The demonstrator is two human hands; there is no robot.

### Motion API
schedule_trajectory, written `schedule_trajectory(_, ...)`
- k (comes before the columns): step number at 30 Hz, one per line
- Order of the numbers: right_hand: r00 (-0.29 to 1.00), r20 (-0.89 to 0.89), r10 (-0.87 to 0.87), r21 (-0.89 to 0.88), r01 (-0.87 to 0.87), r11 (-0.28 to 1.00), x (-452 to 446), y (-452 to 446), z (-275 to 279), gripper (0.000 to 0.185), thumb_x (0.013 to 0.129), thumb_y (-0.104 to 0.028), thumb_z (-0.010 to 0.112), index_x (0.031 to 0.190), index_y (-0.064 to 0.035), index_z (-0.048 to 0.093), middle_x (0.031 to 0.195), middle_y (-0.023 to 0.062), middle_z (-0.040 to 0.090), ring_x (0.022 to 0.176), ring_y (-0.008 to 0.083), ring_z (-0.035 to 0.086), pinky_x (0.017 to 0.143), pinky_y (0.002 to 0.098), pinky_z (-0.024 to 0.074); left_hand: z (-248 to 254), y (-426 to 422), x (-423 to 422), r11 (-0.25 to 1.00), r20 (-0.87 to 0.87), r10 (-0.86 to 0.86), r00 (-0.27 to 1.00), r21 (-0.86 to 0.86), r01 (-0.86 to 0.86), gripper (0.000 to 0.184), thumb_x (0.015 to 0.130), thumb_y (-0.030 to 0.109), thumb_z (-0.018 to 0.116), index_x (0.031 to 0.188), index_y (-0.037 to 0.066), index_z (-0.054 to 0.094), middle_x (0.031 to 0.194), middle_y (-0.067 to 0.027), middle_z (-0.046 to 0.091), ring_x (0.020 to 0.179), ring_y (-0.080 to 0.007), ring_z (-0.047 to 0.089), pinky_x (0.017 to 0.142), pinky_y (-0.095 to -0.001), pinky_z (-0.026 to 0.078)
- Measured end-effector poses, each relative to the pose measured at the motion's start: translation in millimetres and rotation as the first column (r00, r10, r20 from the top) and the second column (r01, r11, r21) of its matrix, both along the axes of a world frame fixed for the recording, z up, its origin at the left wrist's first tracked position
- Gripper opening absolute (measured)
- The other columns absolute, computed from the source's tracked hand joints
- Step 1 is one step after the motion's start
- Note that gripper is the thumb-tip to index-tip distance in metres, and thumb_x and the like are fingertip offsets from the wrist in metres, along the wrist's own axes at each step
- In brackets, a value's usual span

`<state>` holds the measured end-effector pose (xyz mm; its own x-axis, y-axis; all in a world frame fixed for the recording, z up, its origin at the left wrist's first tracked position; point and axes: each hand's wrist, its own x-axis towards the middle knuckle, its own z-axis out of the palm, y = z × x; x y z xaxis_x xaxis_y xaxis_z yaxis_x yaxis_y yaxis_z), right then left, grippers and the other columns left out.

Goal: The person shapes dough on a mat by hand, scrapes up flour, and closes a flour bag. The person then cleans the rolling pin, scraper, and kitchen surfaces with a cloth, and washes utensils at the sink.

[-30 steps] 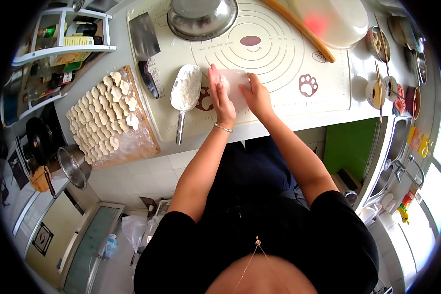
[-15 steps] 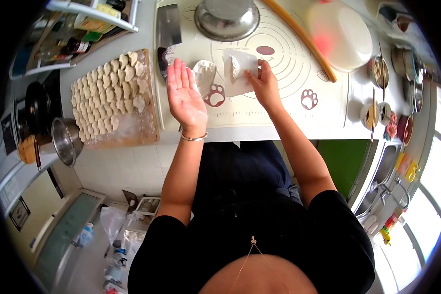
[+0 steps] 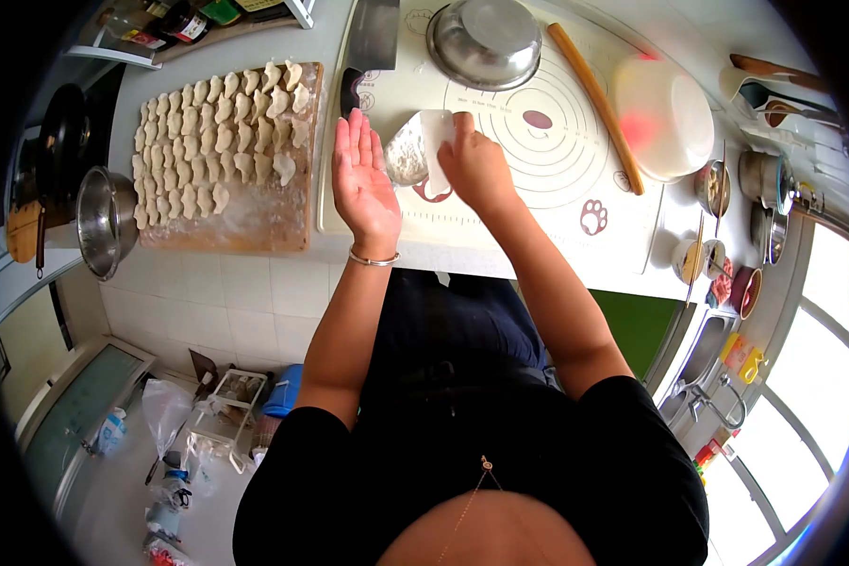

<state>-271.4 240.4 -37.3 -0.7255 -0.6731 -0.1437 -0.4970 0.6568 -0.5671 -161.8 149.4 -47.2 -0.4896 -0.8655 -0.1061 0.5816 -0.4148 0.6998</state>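
Observation:
My left hand is open, palm up, its fingers stretched out beside a rounded, flour-covered patch on the printed baking mat. Gripped in my right hand is a flat white dough scraper, its edge at the right side of that floury patch. Whether the patch is loose flour or dough under flour, I cannot tell. A cleaver with a dark handle lies above my left fingertips. Behind the scraper rests an upturned steel bowl.
On the left, a floured wooden board carries rows of shaped dumplings, with a steel bowl beside it. A rolling pin and a translucent white bowl lie to the right. Small bowls with chopsticks line the right edge.
The scraper in my right hand has moved left, toward the floury patch and my left hand. My left hand stays open, palm up. The camera view has shifted slightly.

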Motion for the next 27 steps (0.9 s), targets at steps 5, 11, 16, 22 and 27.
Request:
schedule_trajectory(5,0.947,0.224,-0.231,-0.154,0.269,0.951,-46,59,-39,0.033,0.086,-0.026,0.056,0.114,-0.0088,0.049,0.082,0.0112,0.068,0.079,0.0324,0.065,0.069,0.0409,0.0486,2,8,-1,0.995,-0.005,-0.083,0.997,-0.062,0.083,0.050,0.097,0.025,0.029,0.139,-0.002,0.028,0.144,-0.0186,0.031,0.135,-0.0263,0.028,0.114,-0.0393,0.019)
schedule_trajectory(11,0.941,0.086,-0.326,-0.110,0.334,0.936,-106,85,-65,0.034,0.086,-0.024,0.056,0.118,-0.0122,0.056,0.087,0.0118,0.068,0.082,0.0302,0.065,0.074,0.0369,0.0493,1,42,5,0.959,0.087,-0.212,0.973,-0.173,0.224,0.052,0.098,0.028,0.028,0.141,-0.001,0.027,0.145,-0.0206,0.029,0.137,-0.0281,0.025,0.114,-0.0413,0.015)
schedule_trajectory(16,0.976,0.170,0.133,-0.027,-0.130,0.991,-88,72,-61,0.032,0.086,-0.023,0.059,0.116,-0.0122,0.058,0.093,0.0180,0.065,0.085,0.0316,0.063,0.076,0.0393,0.0486,-11,71,25,0.951,0.233,-0.237,0.943,-0.141,0.274,0.051,0.098,0.030,0.027,0.139,-0.001,0.031,0.143,-0.0214,0.032,0.136,-0.0291,0.027,0.114,-0.0417,0.017)
schedule_trajectory(22,0.931,0.363,-0.043,-0.108,0.088,0.990,-76,118,-52,0.028,0.086,-0.017,0.058,0.113,-0.0094,0.057,0.084,0.0147,0.066,0.080,0.0262,0.065,0.071,0.0354,0.0493,-49,105,35,0.934,0.421,-0.226,0.878,-0.163,0.319,0.054,0.099,0.032,0.029,0.140,-0.002,0.027,0.146,-0.0191,0.027,0.137,-0.0279,0.024,0.113,-0.0402,0.015)
schedule_trajectory(27,0.975,0.164,-0.153,-0.134,0.175,0.975,-50,146,-68,0.028,0.084,-0.015,0.060,0.109,-0.0047,0.056,0.077,0.0114,0.067,0.074,0.0268,0.066,0.066,0.0347,0.0502,-87,120,3,0.913,0.467,-0.100,0.879,-0.307,0.267,0.056,0.099,0.033,0.031,0.142,-0.002,0.023,0.148,-0.0171,0.023,0.138,-0.0269,0.021,0.113,-0.0390,0.014)
